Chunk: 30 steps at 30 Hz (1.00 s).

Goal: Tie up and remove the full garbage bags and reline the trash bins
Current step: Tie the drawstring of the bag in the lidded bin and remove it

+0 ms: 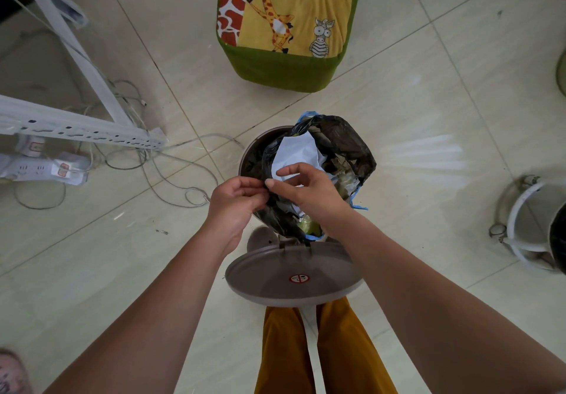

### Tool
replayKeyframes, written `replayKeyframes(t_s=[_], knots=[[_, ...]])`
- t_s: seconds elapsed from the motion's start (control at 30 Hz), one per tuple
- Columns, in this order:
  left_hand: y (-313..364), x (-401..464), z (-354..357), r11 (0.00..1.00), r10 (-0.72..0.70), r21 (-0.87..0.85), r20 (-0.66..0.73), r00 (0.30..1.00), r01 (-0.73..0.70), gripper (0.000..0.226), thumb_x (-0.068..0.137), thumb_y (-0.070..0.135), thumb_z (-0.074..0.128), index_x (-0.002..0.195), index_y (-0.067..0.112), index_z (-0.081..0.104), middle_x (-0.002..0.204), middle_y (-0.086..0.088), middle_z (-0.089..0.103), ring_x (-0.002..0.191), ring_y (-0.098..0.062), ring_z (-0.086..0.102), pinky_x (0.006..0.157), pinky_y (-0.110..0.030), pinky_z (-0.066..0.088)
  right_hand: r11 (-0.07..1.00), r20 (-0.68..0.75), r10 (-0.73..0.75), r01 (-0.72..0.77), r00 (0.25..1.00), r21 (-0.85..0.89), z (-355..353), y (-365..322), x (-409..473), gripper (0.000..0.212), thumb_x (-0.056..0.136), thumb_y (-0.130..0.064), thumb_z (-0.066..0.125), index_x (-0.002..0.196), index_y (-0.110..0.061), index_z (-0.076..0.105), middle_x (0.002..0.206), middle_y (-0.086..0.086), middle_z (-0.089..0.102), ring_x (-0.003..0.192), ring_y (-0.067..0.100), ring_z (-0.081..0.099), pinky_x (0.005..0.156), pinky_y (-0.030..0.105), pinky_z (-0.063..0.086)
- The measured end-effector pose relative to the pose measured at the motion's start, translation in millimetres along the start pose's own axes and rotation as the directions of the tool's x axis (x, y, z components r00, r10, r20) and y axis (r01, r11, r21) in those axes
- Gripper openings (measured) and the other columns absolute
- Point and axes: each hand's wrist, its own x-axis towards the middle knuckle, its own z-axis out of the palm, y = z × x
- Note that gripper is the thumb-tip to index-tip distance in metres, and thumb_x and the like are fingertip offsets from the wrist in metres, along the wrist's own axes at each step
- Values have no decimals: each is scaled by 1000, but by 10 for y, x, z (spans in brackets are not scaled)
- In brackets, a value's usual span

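Note:
A round grey-brown trash bin stands on the tiled floor with its lid flipped open toward me. A full black garbage bag with a blue drawstring rises out of it, white paper and green scraps showing inside. My left hand pinches the near left edge of the bag's rim. My right hand pinches the same rim right beside it, thumb and fingers curled on the plastic over the bag's mouth.
A green and yellow giraffe-print cushion lies beyond the bin. A white metal rack, power strips and loose cables spread at the left. A white-framed stand sits at the right edge.

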Motion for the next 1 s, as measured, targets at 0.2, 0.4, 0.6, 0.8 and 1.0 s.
replayKeyframes(t_s=[0.2,0.4,0.6,0.8,1.0], knots=[[-59,-23,1,999,37,35,-12,999,-36,24,75,-9,72,73,11,59,65,-1,64,65,-16,60,76,-31,53,986,-4,-49,48,999,-160,54,-51,51,7,88,-15,70,90,-9,72,76,-3,67,73,10,60,68,16,51],[-51,-30,-50,992,107,73,8,994,-107,22,75,-7,74,74,10,59,62,3,68,61,-8,64,63,-16,53,956,43,33,-19,999,-291,76,-128,69,31,79,-42,77,83,-13,68,68,-7,62,62,3,56,53,9,44],[-54,-31,-66,992,119,41,7,993,-119,27,75,-11,72,70,9,54,67,3,73,65,-6,67,65,-15,53,986,-38,98,-102,994,-134,30,-134,123,22,86,-21,73,66,-13,65,65,5,61,64,16,55,65,26,48],[-66,-4,-39,988,130,79,15,991,-131,26,77,-9,71,68,11,58,67,5,71,64,-2,66,63,-12,50,949,-9,296,-293,955,116,9,-95,131,17,86,-20,73,75,-10,65,65,1,65,63,14,55,65,26,48],[-89,-65,-44,968,210,132,53,976,-215,14,81,4,73,79,17,70,72,4,68,67,-2,63,65,-12,49,934,61,308,-314,950,174,-23,-91,94,14,82,-21,78,81,-10,68,68,-2,71,60,7,59,67,24,54]])
